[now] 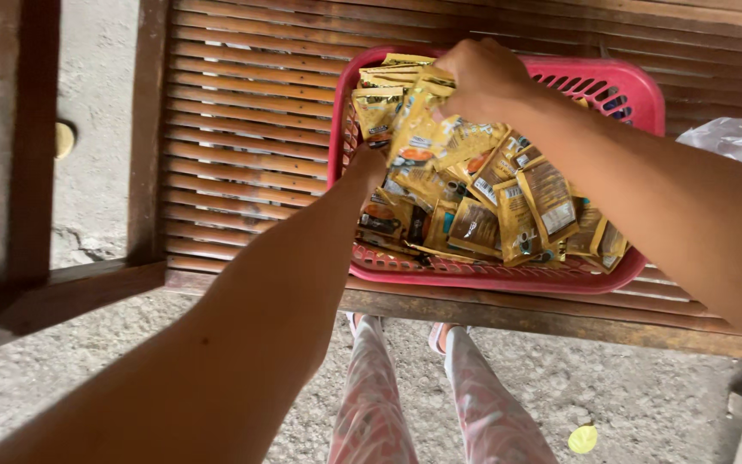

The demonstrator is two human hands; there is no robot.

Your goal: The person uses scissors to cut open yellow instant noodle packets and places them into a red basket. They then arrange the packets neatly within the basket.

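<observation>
A pink plastic basket [637, 86] sits on a slatted wooden bench [242, 129] and is heaped with several yellow and brown sachets [508, 215]. My right hand [483, 77] reaches in from the right and is closed on a bunch of yellow sachets [410, 116] at the basket's far left corner. My left hand [369, 163] goes into the basket's left side; its fingers are buried under the sachets, so I cannot see what they hold.
A crumpled clear plastic bag [736, 137] lies on the bench to the right of the basket. A wooden frame [19, 155] stands at left. Below the bench are the concrete floor, my patterned trouser legs [427, 404] and a yellow scrap [583, 439].
</observation>
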